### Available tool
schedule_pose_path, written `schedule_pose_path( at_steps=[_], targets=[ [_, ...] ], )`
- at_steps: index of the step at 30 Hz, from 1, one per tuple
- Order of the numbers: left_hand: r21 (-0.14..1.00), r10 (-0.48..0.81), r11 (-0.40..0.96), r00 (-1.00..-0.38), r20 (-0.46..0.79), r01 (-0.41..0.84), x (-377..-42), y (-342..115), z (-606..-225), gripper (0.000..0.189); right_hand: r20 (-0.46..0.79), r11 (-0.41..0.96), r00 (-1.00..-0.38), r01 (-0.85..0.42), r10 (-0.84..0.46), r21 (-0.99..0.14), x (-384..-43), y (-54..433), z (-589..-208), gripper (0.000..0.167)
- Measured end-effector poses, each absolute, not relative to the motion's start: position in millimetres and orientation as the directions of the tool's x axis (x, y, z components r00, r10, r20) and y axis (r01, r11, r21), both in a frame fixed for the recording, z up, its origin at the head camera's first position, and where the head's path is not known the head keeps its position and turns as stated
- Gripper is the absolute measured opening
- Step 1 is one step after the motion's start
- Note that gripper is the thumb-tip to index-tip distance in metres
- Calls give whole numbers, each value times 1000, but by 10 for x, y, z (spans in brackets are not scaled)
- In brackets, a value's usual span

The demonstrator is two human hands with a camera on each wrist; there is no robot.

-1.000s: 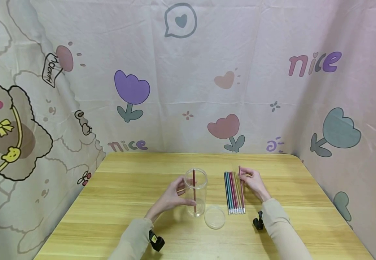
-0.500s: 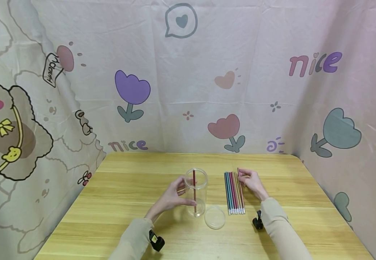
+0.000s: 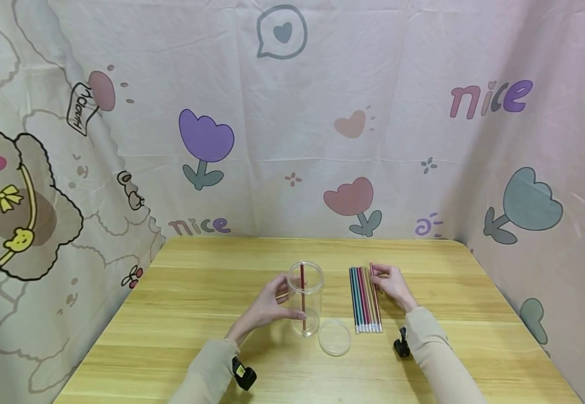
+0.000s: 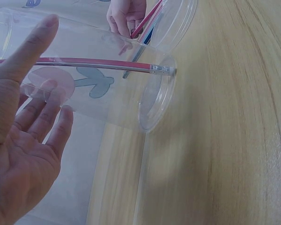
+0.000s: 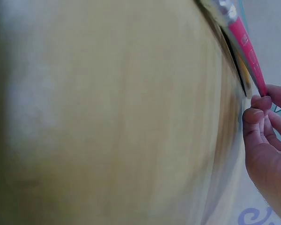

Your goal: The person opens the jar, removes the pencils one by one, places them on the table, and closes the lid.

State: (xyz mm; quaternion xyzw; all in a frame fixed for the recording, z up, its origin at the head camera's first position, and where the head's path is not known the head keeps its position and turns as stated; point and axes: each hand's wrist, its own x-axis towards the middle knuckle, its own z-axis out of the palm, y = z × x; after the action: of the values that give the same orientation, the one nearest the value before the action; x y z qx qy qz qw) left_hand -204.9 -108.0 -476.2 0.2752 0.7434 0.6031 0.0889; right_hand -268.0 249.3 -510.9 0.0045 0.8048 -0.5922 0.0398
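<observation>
A clear plastic jar (image 3: 314, 307) stands without its lid on the table, and my left hand (image 3: 264, 307) holds it from the left, thumb in front and fingers behind. One red pencil (image 4: 103, 63) leans upright inside it, its eraser end at the jar's bottom. Right of the jar lies a row of several coloured pencils (image 3: 362, 297), eraser ends facing me. At the row's right edge, my right hand (image 3: 392, 286) pinches a pinkish-red pencil (image 5: 248, 51) near its far end; that end sticks up a little past the others.
A round clear lid (image 3: 335, 339) lies flat between the jar and the pencils, on the near side. Behind the wooden table (image 3: 211, 264) hangs a printed cloth (image 3: 272, 140), with another stretch of cloth along the left.
My right hand has shifted slightly left and nearer, and the far end of its pencil has come down closer to the row. My left hand and the jar stay still.
</observation>
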Motion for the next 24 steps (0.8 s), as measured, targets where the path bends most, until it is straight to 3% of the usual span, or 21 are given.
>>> schedule_pose_path(
  at_steps=[24],
  targets=[
    [937, 520, 139, -829, 206, 321, -2058, -1077, -4751, 73, -38, 455, -999, 24, -22, -890, -2675, 2437, -5105, 51]
  ],
)
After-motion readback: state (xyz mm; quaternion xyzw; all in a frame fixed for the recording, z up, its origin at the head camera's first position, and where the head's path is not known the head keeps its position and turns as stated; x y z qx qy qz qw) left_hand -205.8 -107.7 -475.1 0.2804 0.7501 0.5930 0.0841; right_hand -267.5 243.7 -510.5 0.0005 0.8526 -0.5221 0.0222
